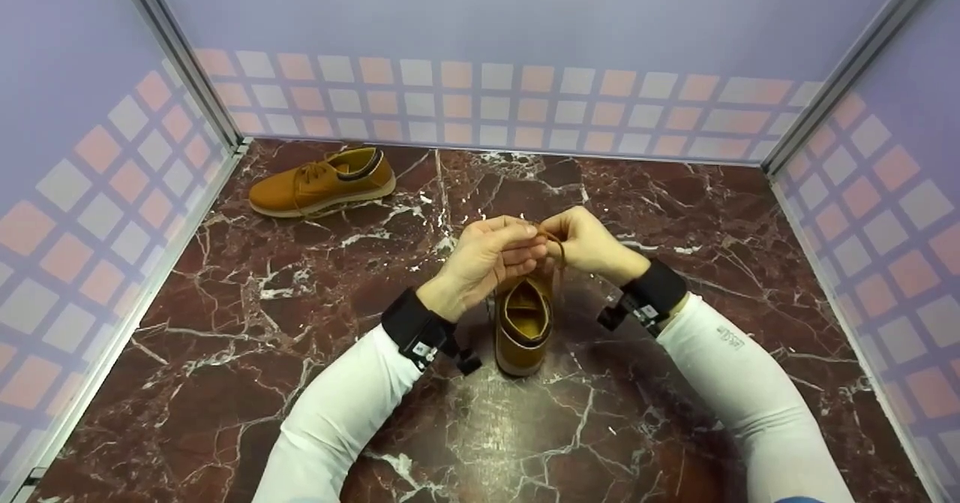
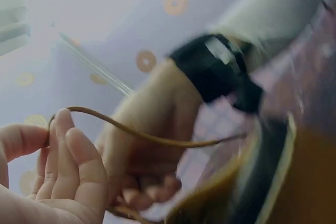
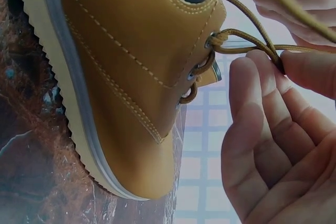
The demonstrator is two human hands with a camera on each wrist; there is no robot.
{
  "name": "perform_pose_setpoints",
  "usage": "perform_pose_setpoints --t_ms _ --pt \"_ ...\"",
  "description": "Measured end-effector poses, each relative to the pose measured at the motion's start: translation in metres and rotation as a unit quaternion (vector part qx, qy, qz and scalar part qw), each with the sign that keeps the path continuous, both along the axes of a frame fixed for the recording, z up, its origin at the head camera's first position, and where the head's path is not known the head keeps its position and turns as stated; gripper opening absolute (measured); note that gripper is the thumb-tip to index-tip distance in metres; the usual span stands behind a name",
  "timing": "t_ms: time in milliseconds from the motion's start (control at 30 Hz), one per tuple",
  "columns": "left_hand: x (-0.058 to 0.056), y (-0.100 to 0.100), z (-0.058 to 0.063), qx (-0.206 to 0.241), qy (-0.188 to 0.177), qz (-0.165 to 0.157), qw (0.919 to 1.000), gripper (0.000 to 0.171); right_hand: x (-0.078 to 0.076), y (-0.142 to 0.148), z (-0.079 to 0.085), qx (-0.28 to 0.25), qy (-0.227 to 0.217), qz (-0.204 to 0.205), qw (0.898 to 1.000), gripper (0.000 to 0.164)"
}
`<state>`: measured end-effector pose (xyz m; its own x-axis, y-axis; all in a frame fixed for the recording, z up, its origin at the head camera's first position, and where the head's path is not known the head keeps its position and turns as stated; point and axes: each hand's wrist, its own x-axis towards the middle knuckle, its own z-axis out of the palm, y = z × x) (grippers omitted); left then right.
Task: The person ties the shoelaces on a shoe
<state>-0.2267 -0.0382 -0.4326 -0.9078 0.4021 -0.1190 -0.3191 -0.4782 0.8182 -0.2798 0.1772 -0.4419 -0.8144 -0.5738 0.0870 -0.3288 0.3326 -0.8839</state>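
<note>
Through the head camera I have a mustard-brown leather shoe with a yellow lining (image 1: 519,358) standing upright on the dark red, white-veined marble-patterned table (image 1: 360,405), directly in front of the person, heel nearest and toe away, which I judge puts its lacing within easy reach of both sides. Over its front, the left hand (image 1: 487,254) and the right hand (image 1: 589,245) work close together, each pinching a part of the thin round brown lace (image 2: 178,144) between thumb and fingertips. I take it they hold it up above the collar so that the cord bows free and its strands can be told apart. The matching tan shoe with a dark-lined collar (image 1: 322,184) rests on its sole well apart, toward the far left corner, probably to leave working room. From overhead, the hands hide the lacing; the right wrist view gives me the metal-rimmed eyelets (image 3: 210,39), the lace looped at the top one, the stitching and the ridged sole edge. Only the left wrist view shows me the long curve of cord running from the left fingertips toward the collar, though the right hand blurs there and its grip is unclear.
</note>
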Motion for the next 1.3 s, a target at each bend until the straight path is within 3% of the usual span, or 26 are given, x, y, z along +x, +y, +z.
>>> perform_pose_setpoints --t_ms 100,167,267,333,400,500,633,667,733,767,833,900,967,1000,1067,1100,1167,1300 --pt "0.003 0.000 -0.005 -0.096 0.044 0.010 0.9944 0.007 -0.001 0.000 0.000 0.005 -0.004 0.000 1.000 0.016" --pt "0.006 0.000 -0.008 -0.170 0.080 0.012 0.9821 0.002 0.000 0.000 0.001 0.010 -0.004 -0.002 1.000 0.017" --pt "0.011 0.003 -0.012 -0.269 0.142 0.009 0.9525 0.005 0.001 0.000 0.002 0.007 -0.009 -0.003 1.000 0.017" --pt "0.015 0.007 -0.014 -0.332 0.184 0.009 0.9250 0.006 0.001 -0.001 0.002 0.001 -0.013 -0.003 1.000 0.017" --pt "0.019 0.010 -0.015 -0.396 0.225 0.013 0.8903 0.007 0.001 -0.001 0.002 -0.005 -0.016 -0.003 1.000 0.017" --pt "0.024 0.017 -0.017 -0.493 0.282 0.027 0.8224 0.007 0.002 -0.002 0.003 -0.007 -0.014 -0.002 1.000 0.018" --pt "0.029 0.027 -0.020 -0.587 0.346 0.036 0.7309 0.009 0.002 -0.003 0.002 -0.001 0.000 -0.009 1.000 0.017" --pt "0.030 0.029 -0.021 -0.601 0.359 0.033 0.7133 0.010 0.002 -0.003 0.002 -0.001 0.002 -0.010 1.000 0.017" --pt "0.030 0.032 -0.022 -0.619 0.380 0.024 0.6874 0.011 0.002 -0.004 0.002 0.001 0.006 -0.013 1.000 0.016" --pt "0.030 0.032 -0.022 -0.617 0.386 0.016 0.6859 0.012 0.002 -0.004 0.002 0.003 0.007 -0.013 1.000 0.016" --pt "0.029 0.029 -0.021 -0.602 0.391 0.011 0.6961 0.011 0.002 -0.005 0.001 0.002 0.008 -0.011 1.000 0.015" --pt "0.024 0.022 -0.018 -0.573 0.391 0.031 0.7196 0.012 0.002 -0.005 0.000 0.001 0.007 -0.007 1.000 0.015" --pt "0.018 0.013 -0.013 -0.538 0.380 0.072 0.7488 0.013 0.002 -0.005 0.001 -0.001 0.006 -0.004 1.000 0.015" --pt "0.014 0.008 -0.011 -0.524 0.374 0.099 0.7589 0.014 0.002 -0.005 0.001 -0.002 0.006 -0.002 1.000 0.015" --pt "0.008 -0.002 -0.005 -0.508 0.360 0.144 0.7689 0.013 0.002 -0.005 0.001 -0.003 0.006 0.002 1.000 0.016" --pt "0.005 -0.006 -0.003 -0.506 0.351 0.154 0.7729 0.012 0.002 -0.005 0.001 -0.003 0.006 0.003 1.000 0.017" --pt "0.001 -0.013 -0.001 -0.514 0.339 0.152 0.7731 0.012 0.002 -0.004 0.001 -0.004 0.005 0.007 1.000 0.019" --pt "-0.001 -0.016 -0.006 -0.546 0.338 0.104 0.7595 0.018 0.003 -0.003 -0.001 -0.015 0.002 0.013 1.000 0.020"
